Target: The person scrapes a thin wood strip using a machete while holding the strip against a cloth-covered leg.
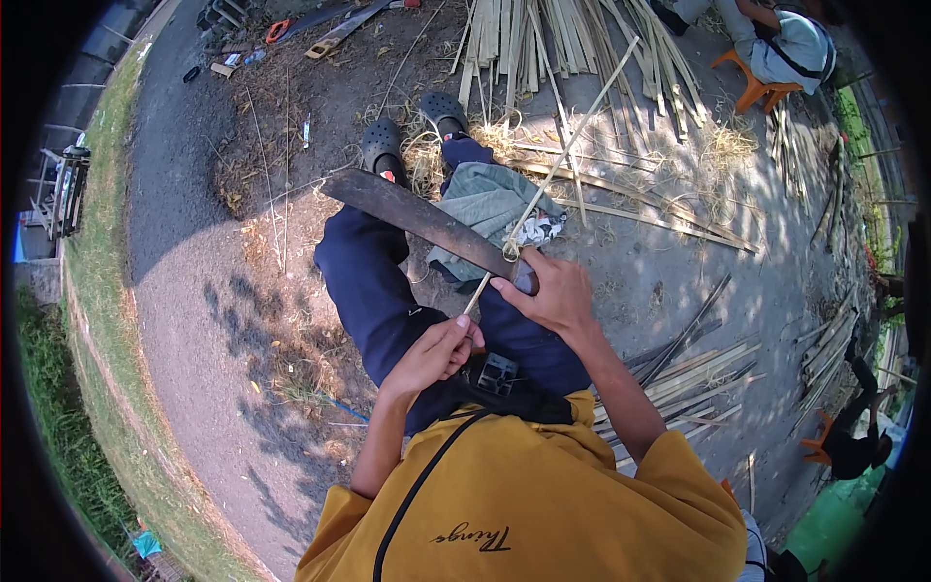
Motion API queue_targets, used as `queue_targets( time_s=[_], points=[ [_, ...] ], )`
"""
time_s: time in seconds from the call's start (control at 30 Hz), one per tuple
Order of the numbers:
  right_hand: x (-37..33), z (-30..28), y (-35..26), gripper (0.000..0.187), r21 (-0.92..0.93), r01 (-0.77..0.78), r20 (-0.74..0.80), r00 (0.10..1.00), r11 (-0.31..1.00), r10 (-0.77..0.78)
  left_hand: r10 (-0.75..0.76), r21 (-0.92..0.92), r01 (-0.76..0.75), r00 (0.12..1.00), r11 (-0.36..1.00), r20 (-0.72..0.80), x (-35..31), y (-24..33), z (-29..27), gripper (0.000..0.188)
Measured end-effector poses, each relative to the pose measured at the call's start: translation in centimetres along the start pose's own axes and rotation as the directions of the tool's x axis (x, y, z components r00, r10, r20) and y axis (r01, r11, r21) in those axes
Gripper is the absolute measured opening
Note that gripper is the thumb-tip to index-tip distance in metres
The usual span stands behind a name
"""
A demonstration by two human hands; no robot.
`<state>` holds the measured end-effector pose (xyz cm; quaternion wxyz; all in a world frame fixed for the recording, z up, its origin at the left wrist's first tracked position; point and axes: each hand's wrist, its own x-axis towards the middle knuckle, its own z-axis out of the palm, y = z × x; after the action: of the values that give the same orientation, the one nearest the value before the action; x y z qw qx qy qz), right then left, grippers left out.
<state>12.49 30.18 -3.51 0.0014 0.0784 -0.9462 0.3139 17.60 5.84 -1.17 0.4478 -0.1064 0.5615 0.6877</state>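
My right hand [558, 293] is closed around the handle of a machete [417, 215], near its blade's base. The broad dark blade reaches across to the upper left, above my knees. In my left hand [438, 351], fingers pinch the near end of a long thin bamboo strip [585, 126]. The strip passes the blade close to the handle and runs up to the right. A curled shaving [511, 248] sits where strip and blade meet. A grey-green cloth [483, 206] lies over my leg beneath the blade.
Split bamboo slats [533, 39] fan out at the far side; another pile of slats [693, 383] lies to my right. Pale shavings [424, 160] surround my shoes. Saws [347, 29] rest at the far left. A person on an orange stool [756, 89] sits far right.
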Motion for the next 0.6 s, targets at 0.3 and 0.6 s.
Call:
queue_targets(
  time_s=[0.3, 0.6],
  points=[
    [-0.6, -0.3, 0.0, 0.053, 0.022, 0.037, -0.056, 0.998, 0.999, -0.036, 0.082, 0.029, -0.081, 0.996, 0.996, -0.034, 0.9, 0.0, 0.2, 0.044],
    [-1.0, 0.1, 0.4, 0.056, 0.058, 0.133, -0.108, 0.986, 0.989, -0.127, 0.046, 0.020, -0.045, 0.998, 0.999, -0.051, 3.2, 2.5, 1.5, 0.042]
  ],
)
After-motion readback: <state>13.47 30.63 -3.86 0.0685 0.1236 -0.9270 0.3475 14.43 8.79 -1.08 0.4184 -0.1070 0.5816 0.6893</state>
